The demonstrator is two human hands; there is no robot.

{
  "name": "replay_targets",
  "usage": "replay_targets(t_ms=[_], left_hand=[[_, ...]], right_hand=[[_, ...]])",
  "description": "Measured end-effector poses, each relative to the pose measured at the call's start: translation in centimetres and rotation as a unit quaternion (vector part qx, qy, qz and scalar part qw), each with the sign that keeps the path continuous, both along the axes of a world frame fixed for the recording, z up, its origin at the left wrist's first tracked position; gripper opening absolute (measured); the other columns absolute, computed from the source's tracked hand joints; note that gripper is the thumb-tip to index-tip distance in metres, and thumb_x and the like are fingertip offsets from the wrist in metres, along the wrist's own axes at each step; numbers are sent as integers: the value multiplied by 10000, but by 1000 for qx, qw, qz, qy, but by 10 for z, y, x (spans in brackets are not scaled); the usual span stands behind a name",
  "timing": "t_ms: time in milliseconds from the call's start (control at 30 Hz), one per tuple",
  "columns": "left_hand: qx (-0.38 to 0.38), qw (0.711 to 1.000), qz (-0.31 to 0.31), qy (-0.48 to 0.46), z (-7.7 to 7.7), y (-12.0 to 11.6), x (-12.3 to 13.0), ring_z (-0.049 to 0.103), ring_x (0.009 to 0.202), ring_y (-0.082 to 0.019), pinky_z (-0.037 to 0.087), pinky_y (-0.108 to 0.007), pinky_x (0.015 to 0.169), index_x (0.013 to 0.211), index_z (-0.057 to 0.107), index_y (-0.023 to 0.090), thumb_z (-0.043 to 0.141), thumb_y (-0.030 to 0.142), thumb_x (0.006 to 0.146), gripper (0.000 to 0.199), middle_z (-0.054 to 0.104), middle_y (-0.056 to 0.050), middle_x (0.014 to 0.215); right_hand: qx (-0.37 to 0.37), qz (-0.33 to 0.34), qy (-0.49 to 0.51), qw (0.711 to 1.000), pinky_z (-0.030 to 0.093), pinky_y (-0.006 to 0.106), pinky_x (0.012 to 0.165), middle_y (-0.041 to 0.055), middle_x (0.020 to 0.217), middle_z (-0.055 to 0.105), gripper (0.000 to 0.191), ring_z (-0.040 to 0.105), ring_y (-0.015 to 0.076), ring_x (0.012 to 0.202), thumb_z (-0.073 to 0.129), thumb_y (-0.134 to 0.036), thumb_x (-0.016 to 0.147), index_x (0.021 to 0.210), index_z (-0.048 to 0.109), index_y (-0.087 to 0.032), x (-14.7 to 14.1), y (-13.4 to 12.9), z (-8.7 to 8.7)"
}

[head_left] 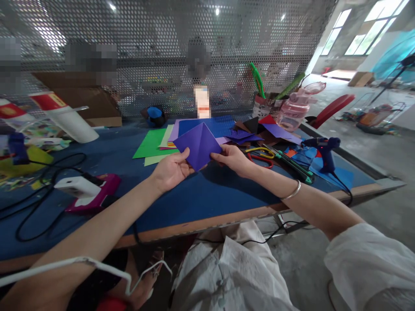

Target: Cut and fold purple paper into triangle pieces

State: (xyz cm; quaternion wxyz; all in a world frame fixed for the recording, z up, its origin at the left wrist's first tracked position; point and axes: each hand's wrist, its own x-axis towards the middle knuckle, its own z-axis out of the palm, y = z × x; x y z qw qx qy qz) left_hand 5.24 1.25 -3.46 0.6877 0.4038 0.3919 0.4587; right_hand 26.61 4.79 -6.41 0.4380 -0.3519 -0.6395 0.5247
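Note:
A purple square of paper, creased down its middle, is held up corner-on above the blue table. My left hand pinches its lower left edge, thumb on top and fingers behind. On the opposite side, my right hand grips the right corner between thumb and fingers. Behind the paper lies a stack of coloured sheets, with a green sheet and a dark blue sheet showing. Scissors with yellow and red handles lie just beyond my right hand.
To the right are a green-black cutter, a blue glue gun, paper scraps and a pink bottle. A magenta power strip with black cables sits at left, near a white roll. Perforated metal stands behind.

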Motion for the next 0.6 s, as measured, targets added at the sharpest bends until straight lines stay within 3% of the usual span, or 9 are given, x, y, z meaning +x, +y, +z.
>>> replay_targets(t_ms=[267, 500, 600], left_hand=[[17, 1000, -8, 4, -3, 3, -1, 764, 1118, -295, 598, -511, 1057, 1148, 735, 130, 555, 315, 1030, 284, 827, -139, 1081], [30, 999, 14, 21, -3, 6, -1, 786, 1000, -260, 622, -450, 977, 1045, 739, 131, 527, 292, 1034, 267, 826, -140, 1009], [63, 994, 31, 86, -6, 9, -4, 788, 917, -267, 632, -446, 909, 969, 739, 135, 639, 354, 956, 241, 816, -133, 930]], right_hand=[[-4, -5, 0, 1000, 406, 256, 543, -43, 682, 626, 397, 477, 86, 563, 872, -514, 709, 767, 624, -210, 0, 0, 2], [-9, -13, 7, 1000, 410, 258, 547, -39, 689, 648, 420, 487, 87, 558, 889, -522, 675, 788, 633, -208, 1, 0, 3], [-7, -29, -4, 1000, 422, 259, 558, -28, 720, 674, 449, 528, 101, 588, 895, -528, 661, 830, 627, -209, 3, 3, 3]])
